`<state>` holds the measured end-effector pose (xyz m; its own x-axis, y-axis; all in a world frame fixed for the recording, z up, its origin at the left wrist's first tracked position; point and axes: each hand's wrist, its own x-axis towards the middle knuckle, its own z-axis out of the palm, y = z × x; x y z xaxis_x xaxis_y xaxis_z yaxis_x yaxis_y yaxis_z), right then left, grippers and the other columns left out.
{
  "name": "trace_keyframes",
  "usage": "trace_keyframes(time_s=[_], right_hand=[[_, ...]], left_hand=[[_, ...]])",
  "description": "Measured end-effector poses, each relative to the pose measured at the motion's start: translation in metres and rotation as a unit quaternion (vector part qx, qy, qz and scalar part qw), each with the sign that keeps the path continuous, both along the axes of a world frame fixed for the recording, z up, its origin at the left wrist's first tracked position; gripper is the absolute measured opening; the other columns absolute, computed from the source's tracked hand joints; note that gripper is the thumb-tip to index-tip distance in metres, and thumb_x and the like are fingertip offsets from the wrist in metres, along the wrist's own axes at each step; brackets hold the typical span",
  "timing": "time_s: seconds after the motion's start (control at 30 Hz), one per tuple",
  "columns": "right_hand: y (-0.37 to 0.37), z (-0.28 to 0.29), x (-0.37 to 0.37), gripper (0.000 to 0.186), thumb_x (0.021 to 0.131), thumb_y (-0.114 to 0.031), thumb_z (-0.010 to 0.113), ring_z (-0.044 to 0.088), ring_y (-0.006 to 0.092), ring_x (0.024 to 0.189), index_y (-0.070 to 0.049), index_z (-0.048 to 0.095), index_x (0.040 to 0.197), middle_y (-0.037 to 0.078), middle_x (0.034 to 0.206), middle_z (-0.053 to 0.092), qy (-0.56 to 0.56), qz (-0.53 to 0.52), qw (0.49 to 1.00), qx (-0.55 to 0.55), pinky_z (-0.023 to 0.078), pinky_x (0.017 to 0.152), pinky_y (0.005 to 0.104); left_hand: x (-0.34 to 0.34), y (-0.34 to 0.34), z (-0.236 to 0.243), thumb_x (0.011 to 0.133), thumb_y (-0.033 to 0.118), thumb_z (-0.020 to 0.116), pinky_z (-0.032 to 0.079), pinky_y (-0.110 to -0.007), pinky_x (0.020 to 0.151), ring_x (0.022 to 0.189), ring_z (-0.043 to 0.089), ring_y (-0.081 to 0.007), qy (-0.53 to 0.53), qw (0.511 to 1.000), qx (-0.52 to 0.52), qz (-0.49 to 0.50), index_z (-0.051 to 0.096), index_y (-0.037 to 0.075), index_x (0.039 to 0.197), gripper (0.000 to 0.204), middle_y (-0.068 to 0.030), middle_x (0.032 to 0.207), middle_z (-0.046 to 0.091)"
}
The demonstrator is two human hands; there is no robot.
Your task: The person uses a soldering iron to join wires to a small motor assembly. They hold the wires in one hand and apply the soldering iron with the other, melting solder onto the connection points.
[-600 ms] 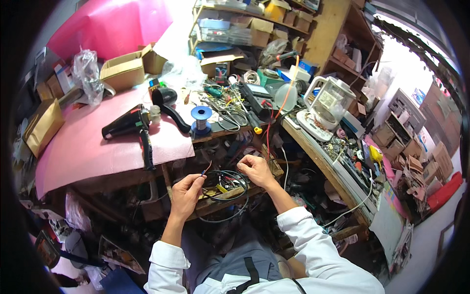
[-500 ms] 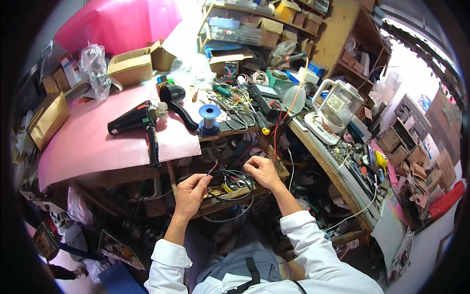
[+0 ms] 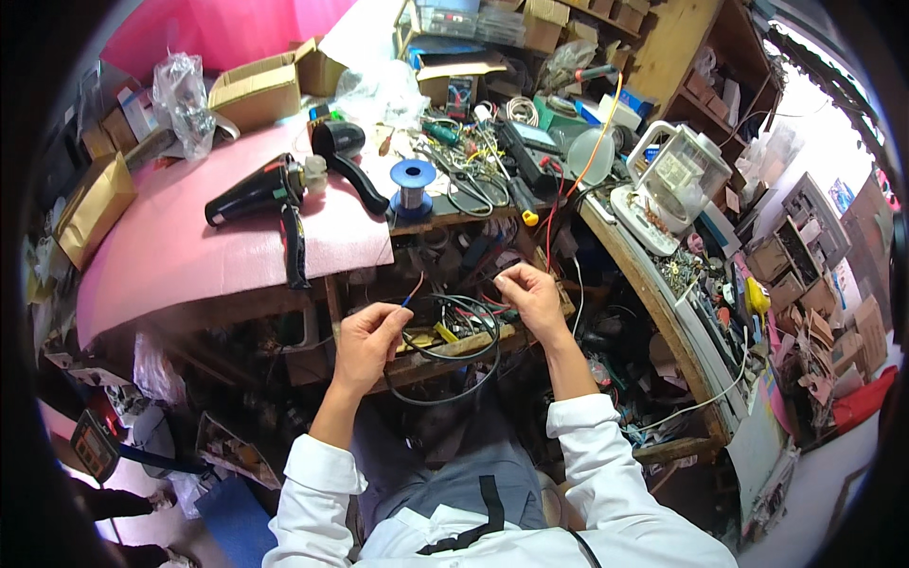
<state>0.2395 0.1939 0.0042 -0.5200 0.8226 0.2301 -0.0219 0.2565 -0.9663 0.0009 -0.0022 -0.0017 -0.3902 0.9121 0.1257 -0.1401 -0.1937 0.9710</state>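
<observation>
The left hand (image 3: 372,336) pinches the cable (image 3: 431,403) near its end, thumb against fingers, with a thin coppery wire (image 3: 417,286) poking up past the grip. The right hand (image 3: 532,295) has its fingertips drawn together; whether they hold anything I cannot tell. The cable hangs in loops between the hands, in front of the cluttered drawer (image 3: 464,346). The loops could snag on its rim, and a hard tug might bend the wire.

Centre: I see passage between left hand (image 3: 369,343) and right hand (image 3: 536,301), above dark cable (image 3: 436,403) loop | upper centre: blue spool (image 3: 412,176) obstructs me | middle left: pink sheet (image 3: 161,275) has free room beside black blower (image 3: 251,191)
</observation>
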Motion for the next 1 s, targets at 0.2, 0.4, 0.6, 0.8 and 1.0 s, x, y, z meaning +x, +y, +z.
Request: trace_keyframes(time_s=[0.2,0.4,0.6,0.8,1.0], right_hand=[[0.001,0.007,0.004,0.009,0.104,-0.012,0.073,0.053,0.0030,0.062,-0.004,0.074,0.100,-0.004,0.076,0.064,0.092,-0.066,0.992,-0.064,0.039,0.056,0.0206],[0.002,0.003,0.007,0.010,0.105,-0.014,0.072,0.051,0.0029,0.060,-0.004,0.073,0.102,-0.003,0.075,0.063,0.129,-0.054,0.988,-0.066,0.038,0.054,0.0212],[-0.001,0.005,0.009,0.010,0.105,-0.012,0.072,0.052,0.0029,0.061,-0.003,0.074,0.102,-0.003,0.078,0.065,0.133,-0.052,0.987,-0.076,0.039,0.055,0.0210],[0.009,0.019,0.013,0.010,0.103,-0.015,0.073,0.058,0.0048,0.062,-0.005,0.074,0.101,-0.002,0.078,0.066,0.091,-0.051,0.989,-0.107,0.042,0.055,0.0214],[0.072,0.130,-0.031,0.034,0.104,-0.014,0.070,0.054,0.0077,0.058,-0.002,0.058,0.134,0.003,0.082,0.066,0.158,-0.037,0.987,0.001,0.042,0.053,0.0231]], left_hand=[[-0.001,0.000,0.004,0.106,0.017,0.072,0.038,-0.021,0.049,0.055,0.051,-0.0032,-0.022,1.000,0.005,0.005,0.078,0.001,0.101,0.018,0.0017,0.070,0.064],[-0.001,-0.002,0.002,0.106,0.016,0.072,0.038,-0.021,0.050,0.055,0.050,-0.0036,-0.036,0.999,0.027,0.031,0.078,0.000,0.102,0.018,0.0016,0.069,0.063],[-0.002,-0.003,0.003,0.106,0.017,0.072,0.040,-0.023,0.048,0.057,0.054,-0.0060,-0.025,0.999,0.024,0.041,0.077,-0.001,0.101,0.020,0.0013,0.074,0.063],[0.011,0.000,0.008,0.107,0.017,0.069,0.038,-0.023,0.048,0.056,0.051,-0.0040,0.044,0.995,0.008,0.087,0.075,0.000,0.108,0.018,0.0030,0.074,0.061],[0.016,0.000,0.008,0.105,0.014,0.071,0.046,-0.024,0.060,0.069,0.057,-0.0047,0.073,0.987,-0.002,0.146,0.077,0.003,0.121,0.020,0.0038,0.078,0.065]])
